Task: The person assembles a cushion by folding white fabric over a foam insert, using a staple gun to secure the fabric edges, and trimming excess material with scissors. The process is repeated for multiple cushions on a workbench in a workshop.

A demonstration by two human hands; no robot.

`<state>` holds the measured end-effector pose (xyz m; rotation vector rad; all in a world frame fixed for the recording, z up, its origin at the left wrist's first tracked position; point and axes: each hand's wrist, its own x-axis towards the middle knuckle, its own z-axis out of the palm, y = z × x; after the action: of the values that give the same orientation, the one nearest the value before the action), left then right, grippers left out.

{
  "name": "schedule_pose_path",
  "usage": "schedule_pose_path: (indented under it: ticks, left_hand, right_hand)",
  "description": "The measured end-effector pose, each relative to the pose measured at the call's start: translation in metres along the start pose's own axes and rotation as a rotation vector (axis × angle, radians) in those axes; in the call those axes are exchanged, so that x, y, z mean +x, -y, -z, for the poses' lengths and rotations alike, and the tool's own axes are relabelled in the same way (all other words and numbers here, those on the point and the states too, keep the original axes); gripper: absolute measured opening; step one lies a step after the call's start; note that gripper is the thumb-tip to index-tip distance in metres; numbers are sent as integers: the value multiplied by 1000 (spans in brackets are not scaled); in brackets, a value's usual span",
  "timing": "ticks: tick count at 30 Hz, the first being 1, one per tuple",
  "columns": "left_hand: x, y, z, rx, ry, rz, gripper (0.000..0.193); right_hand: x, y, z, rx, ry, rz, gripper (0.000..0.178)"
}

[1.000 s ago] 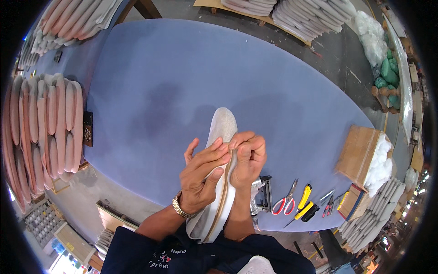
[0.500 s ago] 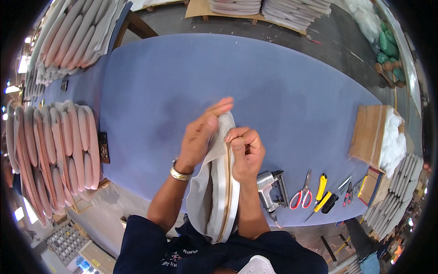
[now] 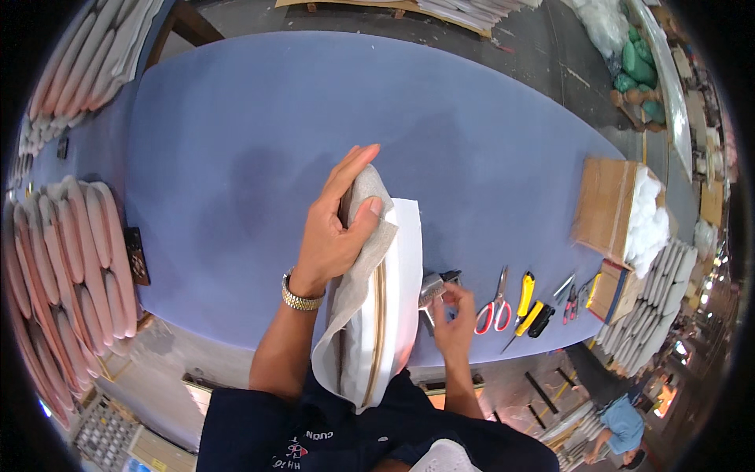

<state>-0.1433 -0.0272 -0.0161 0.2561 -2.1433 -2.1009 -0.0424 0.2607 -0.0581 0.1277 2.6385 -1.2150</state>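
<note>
My left hand (image 3: 340, 228) clasps the upper end of a long padded panel (image 3: 403, 283), its thumb pressing down a flap of grey fabric. The panel stands on edge against my body, showing a white side with a thin brown strip along it. To its right, my right hand (image 3: 454, 322) has its fingers around a grey staple gun (image 3: 430, 289) lying at the table's near edge. The hand and the panel hide part of the gun.
On the blue table (image 3: 259, 102) lie red-handled scissors (image 3: 494, 307), a yellow cutter (image 3: 524, 293), a yellow-handled tool (image 3: 528, 318) and pliers (image 3: 570, 305). A carton (image 3: 604, 206) with white stuffing stands at right. Padded pieces (image 3: 67, 259) are stacked at left.
My right hand has left the fabric on the panel and moved down and right to the staple gun. My left thumb now presses on the flap. The whole view has shifted.
</note>
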Motion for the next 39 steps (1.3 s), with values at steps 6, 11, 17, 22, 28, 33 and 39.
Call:
schedule_pose_path:
  ticks: [6,11,17,22,28,33,39]
  left_hand:
    - [-2,3,1,-4,-7,-55,61]
    - [-2,6,7,1,-5,-68,66]
    - [-3,12,-3,-52,-17,-90,71]
    - [-2,17,-3,-41,-15,-98,73]
    - [1,18,4,-47,-9,-106,77]
    - [4,21,9,-78,28,-99,80]
    - [7,21,17,-46,63,-90,79]
  right_hand:
    - [-35,-44,-32,-322,50,84,76]
    - [-7,-26,-13,-345,129,7,96]
    - [54,56,60,240,293,-68,82]
    - [104,165,78,107,444,228,72]
    - [147,223,71,-218,717,564,78]
    - [155,245,63,-308,789,560,81]
    - [156,269,58,-419,841,554,84]
